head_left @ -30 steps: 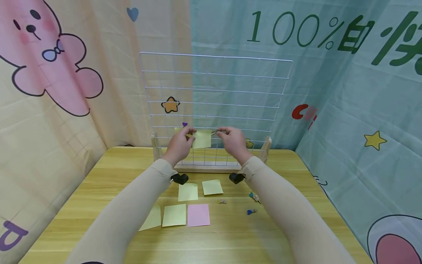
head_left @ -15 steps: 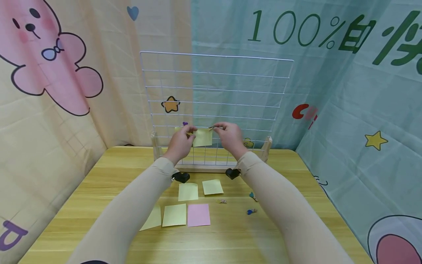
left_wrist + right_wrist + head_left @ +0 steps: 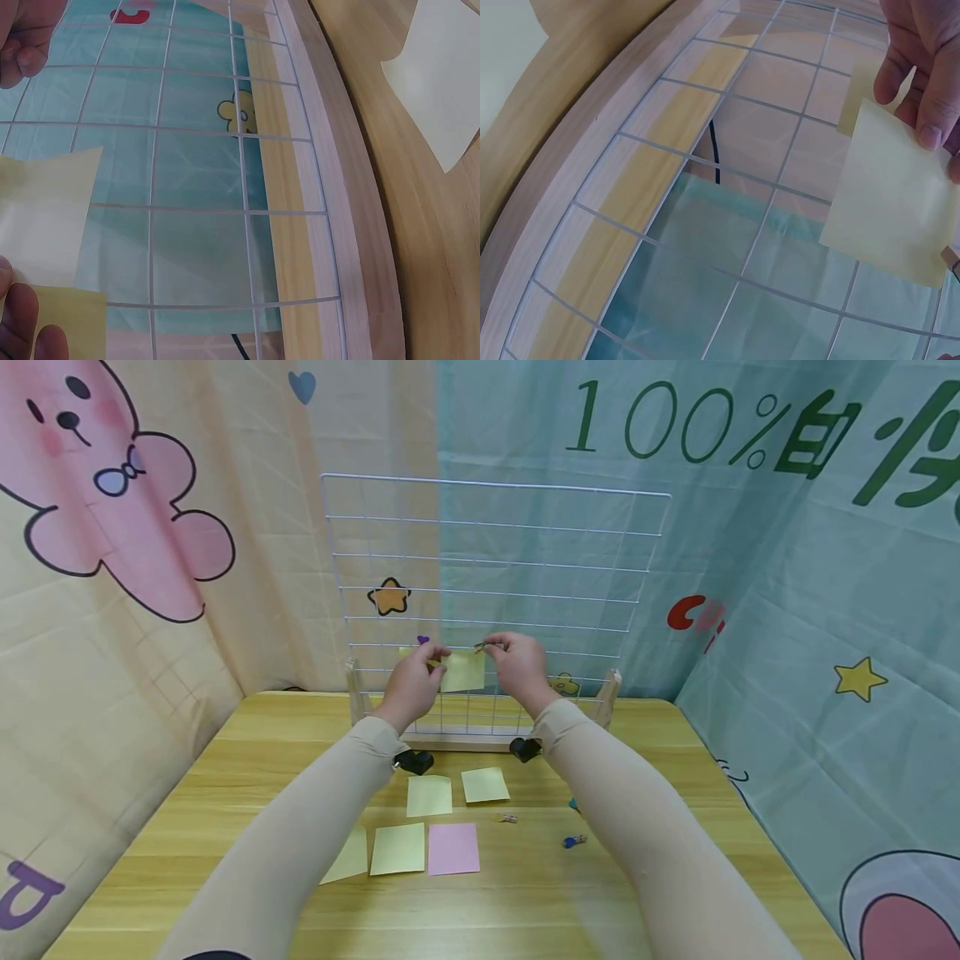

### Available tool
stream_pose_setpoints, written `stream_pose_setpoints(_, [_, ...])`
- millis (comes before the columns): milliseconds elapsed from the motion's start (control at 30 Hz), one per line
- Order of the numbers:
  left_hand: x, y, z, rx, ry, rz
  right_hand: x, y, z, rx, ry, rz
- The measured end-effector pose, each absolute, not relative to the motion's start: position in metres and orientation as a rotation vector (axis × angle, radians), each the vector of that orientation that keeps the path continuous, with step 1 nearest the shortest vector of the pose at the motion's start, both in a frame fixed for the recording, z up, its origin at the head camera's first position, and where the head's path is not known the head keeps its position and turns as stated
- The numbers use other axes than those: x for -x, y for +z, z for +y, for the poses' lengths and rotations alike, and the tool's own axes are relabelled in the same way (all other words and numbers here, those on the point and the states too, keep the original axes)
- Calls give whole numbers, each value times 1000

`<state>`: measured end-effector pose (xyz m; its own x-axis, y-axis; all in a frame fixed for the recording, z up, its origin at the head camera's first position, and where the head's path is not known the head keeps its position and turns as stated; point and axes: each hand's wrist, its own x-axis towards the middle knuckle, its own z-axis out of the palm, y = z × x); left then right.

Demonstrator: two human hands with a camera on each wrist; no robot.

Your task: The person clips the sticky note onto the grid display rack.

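A yellow sticky note (image 3: 463,671) lies against the lower part of a white wire grid (image 3: 487,560). My left hand (image 3: 415,685) pinches its left edge between thumb and fingers. At the note's upper right corner, my right hand (image 3: 519,672) pinches a small clothespin (image 3: 480,647), whose wooden end (image 3: 951,262) just enters the right wrist view. Whether it bites the paper and wire is too small to tell. Another yellow note (image 3: 82,322) sits on the grid behind my left fingers, partly covered. A small purple heart shape (image 3: 423,640) shows above that hand.
On the wooden table (image 3: 525,902) lie several yellow notes (image 3: 397,849), a pink note (image 3: 453,848), and small clothespins, one with a blue heart (image 3: 574,842) and one pale (image 3: 508,818). Wooden feet (image 3: 608,697) hold the grid upright before printed curtains.
My right hand has moved left and slightly up, bringing the clothespin from beside the note to its upper right corner. My left hand stays nearly still on the note.
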<state>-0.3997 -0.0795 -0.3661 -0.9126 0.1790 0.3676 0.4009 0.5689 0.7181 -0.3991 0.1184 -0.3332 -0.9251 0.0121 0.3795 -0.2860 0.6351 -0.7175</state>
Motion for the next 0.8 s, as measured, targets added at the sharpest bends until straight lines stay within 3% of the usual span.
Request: stream_pose_setpoints(800, [403,-364,-78,489,-1196,-2549,402,-325,115,-208,1109,-2611])
